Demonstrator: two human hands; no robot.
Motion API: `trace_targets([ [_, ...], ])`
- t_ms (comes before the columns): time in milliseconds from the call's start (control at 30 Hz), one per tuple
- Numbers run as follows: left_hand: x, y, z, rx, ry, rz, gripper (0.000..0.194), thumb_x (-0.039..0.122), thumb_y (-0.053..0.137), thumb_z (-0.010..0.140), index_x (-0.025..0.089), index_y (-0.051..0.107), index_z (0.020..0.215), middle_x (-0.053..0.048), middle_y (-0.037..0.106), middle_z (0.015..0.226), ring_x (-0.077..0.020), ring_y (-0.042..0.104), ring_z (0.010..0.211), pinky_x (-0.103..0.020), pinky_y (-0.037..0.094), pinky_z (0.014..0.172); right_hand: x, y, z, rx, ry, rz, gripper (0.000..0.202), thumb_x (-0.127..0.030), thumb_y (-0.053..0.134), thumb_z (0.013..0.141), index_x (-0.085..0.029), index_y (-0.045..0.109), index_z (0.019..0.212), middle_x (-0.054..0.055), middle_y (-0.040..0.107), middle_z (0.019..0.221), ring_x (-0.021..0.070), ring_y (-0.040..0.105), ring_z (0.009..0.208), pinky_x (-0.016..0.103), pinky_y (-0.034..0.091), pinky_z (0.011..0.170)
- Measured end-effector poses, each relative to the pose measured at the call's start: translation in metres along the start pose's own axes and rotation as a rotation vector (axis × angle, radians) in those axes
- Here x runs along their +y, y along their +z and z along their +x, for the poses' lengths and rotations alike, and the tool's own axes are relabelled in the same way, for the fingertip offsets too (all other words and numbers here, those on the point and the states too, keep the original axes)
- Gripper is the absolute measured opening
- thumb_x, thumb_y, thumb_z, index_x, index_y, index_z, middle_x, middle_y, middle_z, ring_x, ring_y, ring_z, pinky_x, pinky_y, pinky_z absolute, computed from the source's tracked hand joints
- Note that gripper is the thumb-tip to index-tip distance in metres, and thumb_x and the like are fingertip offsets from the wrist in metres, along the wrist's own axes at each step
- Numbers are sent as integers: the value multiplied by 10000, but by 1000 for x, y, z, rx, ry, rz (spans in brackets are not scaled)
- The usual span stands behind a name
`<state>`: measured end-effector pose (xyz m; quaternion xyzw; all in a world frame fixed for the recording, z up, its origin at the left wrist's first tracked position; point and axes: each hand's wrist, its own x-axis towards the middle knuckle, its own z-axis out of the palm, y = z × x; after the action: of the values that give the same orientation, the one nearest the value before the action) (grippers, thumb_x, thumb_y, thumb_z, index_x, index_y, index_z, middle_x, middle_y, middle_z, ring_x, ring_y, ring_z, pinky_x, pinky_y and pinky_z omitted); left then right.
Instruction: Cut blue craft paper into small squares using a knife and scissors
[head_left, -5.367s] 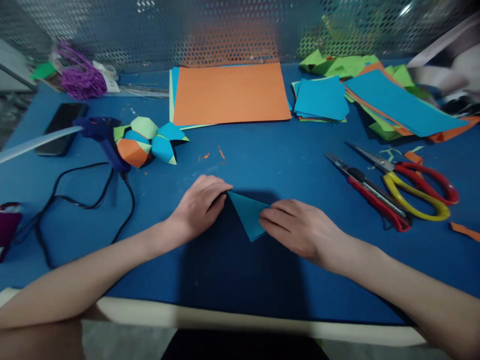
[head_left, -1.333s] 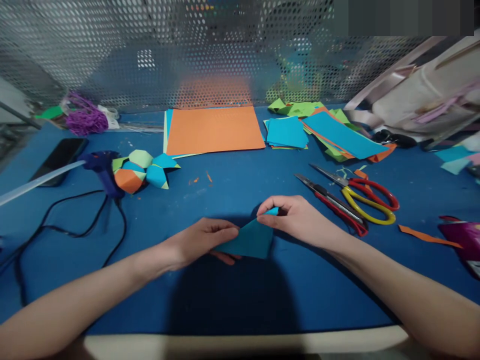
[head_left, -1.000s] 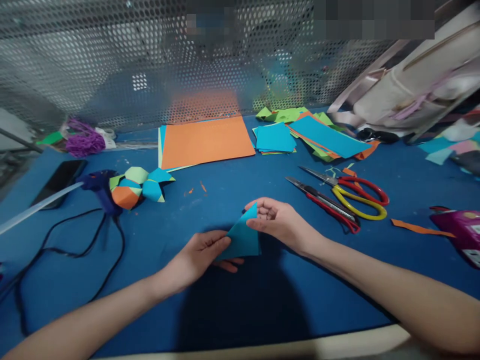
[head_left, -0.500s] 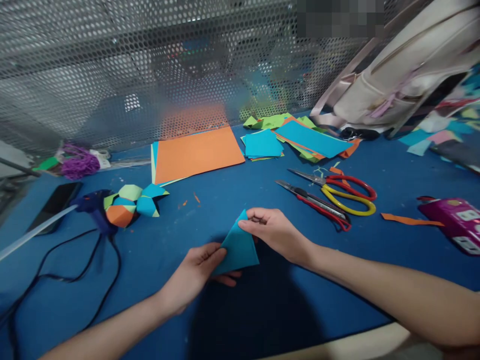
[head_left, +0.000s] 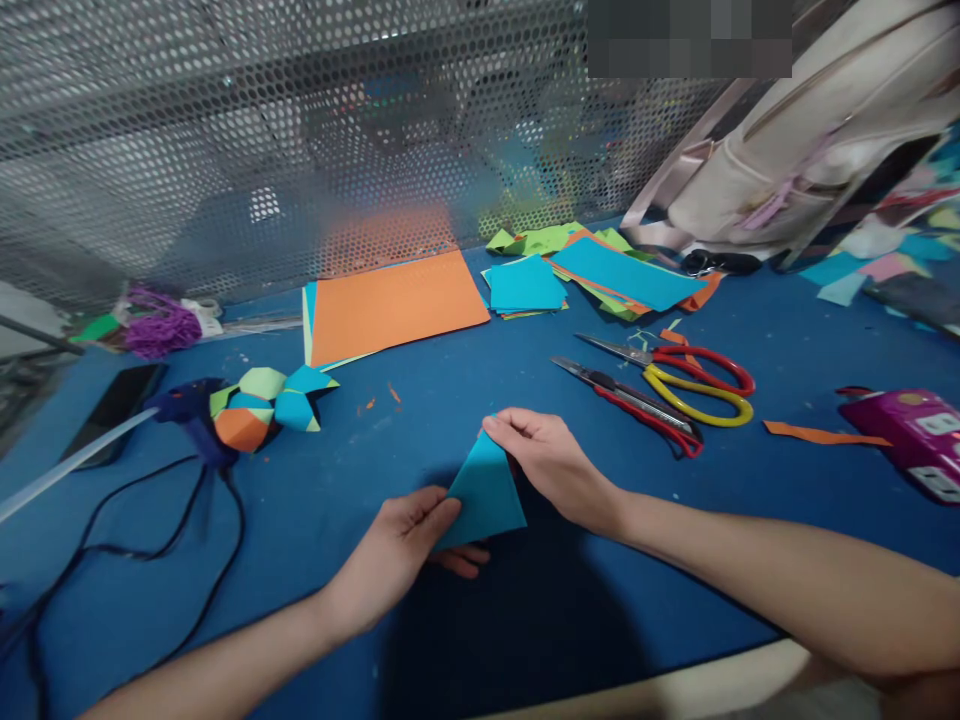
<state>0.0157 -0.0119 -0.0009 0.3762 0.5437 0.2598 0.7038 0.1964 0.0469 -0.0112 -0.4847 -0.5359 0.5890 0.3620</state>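
A folded piece of blue paper [head_left: 489, 498] is held between both hands, low over the table. My left hand [head_left: 414, 535] pinches its left edge, thumb on top and fingers underneath. At the upper corner my right hand [head_left: 544, 450] closes thumb and forefinger on the fold. To the right of that hand lie a utility knife [head_left: 637, 402] with a red edge and scissors [head_left: 675, 378] with one red and one yellow handle. On the left a blue glue gun [head_left: 199, 420] rests beside a folded-paper piece [head_left: 259, 405] in green, orange and blue.
Orange sheets [head_left: 397, 308] lie against the perforated metal panel [head_left: 300, 150]. Blue paper squares [head_left: 527, 284] and longer strips [head_left: 626, 272] sit beside them. A purple case [head_left: 907, 435], a beige bag [head_left: 810, 150], purple yarn [head_left: 157, 325], a phone [head_left: 112, 410] and black cables [head_left: 236, 540] surround the work spot.
My right thumb and fingers have shifted slightly up toward the paper's top corner. Both hands and the blue paper sit slightly further right, and the grip is otherwise the same.
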Motion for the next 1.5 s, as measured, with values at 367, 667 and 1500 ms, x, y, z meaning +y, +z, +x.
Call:
trace_targets([
  [367, -2, -4, 0, 59, 54, -95, 471, 554, 730, 750, 108, 629, 863, -67, 726, 759, -221, 741, 702, -285, 611, 612, -1, 1, -3, -177, 18, 28, 412, -526, 610, 804, -210, 407, 634, -59, 333, 609, 89, 294, 556, 247, 265, 490],
  [667, 2, -5, -1, -48, -40, -204, 431, 513, 750, 753, 100, 640, 808, -96, 745, 712, -198, 723, 602, -254, 585, 526, 2, -7, 7, -17, 111, 4, 399, -544, 688, 715, -201, 502, 635, -69, 389, 497, 80, 374, 446, 224, 290, 391],
  [1500, 8, -11, -2, 24, -31, -212, 395, 459, 789, 723, 140, 557, 752, -42, 695, 572, -176, 678, 473, -209, 526, 400, -8, -10, 7, -148, 296, 164, 417, -467, 829, 563, -159, 547, 559, -14, 575, 464, 52, 436, 336, 180, 248, 298],
])
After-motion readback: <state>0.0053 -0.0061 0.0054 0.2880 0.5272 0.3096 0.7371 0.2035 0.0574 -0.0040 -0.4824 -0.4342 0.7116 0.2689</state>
